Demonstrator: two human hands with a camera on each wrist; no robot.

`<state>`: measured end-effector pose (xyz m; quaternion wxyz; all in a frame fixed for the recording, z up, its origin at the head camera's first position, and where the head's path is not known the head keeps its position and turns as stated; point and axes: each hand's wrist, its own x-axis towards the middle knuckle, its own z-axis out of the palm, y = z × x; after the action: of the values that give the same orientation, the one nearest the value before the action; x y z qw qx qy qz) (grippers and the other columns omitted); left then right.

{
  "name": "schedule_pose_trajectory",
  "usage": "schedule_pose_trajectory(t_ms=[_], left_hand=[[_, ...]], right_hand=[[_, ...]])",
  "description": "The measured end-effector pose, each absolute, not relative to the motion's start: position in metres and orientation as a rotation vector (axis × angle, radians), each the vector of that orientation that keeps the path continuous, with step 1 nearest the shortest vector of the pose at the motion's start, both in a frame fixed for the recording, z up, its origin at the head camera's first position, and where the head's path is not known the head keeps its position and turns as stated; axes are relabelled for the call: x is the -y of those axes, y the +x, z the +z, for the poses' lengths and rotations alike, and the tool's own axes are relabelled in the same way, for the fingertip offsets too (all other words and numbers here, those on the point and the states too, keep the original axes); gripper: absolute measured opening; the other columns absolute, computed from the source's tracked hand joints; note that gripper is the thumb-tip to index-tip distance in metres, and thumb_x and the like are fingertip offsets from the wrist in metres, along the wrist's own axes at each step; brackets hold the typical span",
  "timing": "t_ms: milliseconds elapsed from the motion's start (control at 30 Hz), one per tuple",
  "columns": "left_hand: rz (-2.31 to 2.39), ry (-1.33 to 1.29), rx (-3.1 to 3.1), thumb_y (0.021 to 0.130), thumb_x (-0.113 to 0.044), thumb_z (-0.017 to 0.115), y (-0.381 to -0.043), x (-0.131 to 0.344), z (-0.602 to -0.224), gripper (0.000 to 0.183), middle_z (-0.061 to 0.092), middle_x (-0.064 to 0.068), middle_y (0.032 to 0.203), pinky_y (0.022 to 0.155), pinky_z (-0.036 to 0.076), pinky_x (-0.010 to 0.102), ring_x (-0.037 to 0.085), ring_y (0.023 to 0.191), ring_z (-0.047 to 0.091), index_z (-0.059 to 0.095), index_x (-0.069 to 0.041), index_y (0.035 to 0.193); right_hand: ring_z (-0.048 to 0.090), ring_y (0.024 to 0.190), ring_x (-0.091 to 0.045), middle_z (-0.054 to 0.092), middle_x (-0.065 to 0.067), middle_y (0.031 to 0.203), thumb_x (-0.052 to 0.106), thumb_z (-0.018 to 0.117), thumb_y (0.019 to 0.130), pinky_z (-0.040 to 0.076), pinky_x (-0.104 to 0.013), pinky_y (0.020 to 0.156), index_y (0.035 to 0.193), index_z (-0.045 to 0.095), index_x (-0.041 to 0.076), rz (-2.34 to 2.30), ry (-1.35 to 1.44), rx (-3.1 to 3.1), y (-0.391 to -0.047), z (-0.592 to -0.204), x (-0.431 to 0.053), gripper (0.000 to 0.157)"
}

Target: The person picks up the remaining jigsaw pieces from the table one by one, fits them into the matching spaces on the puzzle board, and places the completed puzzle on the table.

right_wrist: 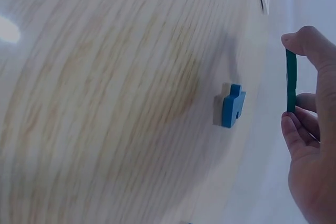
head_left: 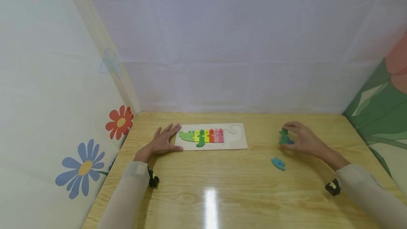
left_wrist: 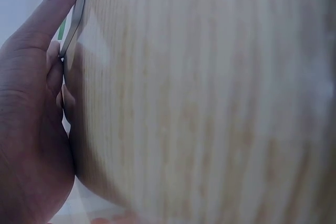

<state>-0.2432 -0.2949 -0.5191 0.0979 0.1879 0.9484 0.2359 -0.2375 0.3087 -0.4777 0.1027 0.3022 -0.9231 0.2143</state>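
A white puzzle board (head_left: 235, 143) lies on the table, partly filled with a crocodile of green, yellow, orange and pink pieces (head_left: 208, 136). An outline of a curled tail shows at its right end. My left hand (head_left: 165, 140) spreads round the board's left end, its fingers at the far corner and its thumb along the near edge. Between thumb and fingertips, my right hand (head_left: 300, 139) pinches a dark green puzzle piece (right_wrist: 291, 82) above the table. A blue piece (right_wrist: 233, 106) lies below that hand. Nearer me rests a light blue piece (head_left: 278, 163).
The wooden table (head_left: 241, 186) meets a pale cloth wall (head_left: 222, 80) at the back. Side panels with printed flowers (head_left: 85, 168) stand left and right. Both wrists wear small black devices (head_left: 153, 179).
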Motion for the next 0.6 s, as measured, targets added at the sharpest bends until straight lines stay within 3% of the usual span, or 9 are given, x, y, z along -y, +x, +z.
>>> schedule_pose_trajectory(t_ms=[600], left_hand=[[0.693, 0.564, -2.81, 0.087, -0.059, 0.081, -0.244, 0.295, -0.52, 0.108, 0.022, 0.01, 0.176, 0.124, -0.004, 0.07, 0.039, 0.163, 0.01, 0.029, -0.011, 0.169]], right_hand=[[0.063, 0.118, -0.047, 0.066, -0.028, 0.127, 0.017, 0.098, 0.072, 0.053, -0.063, 0.096, 0.127, 0.068, -0.014, 0.637, 1.026, 2.695, -0.248, -0.47, -0.283, 0.069]])
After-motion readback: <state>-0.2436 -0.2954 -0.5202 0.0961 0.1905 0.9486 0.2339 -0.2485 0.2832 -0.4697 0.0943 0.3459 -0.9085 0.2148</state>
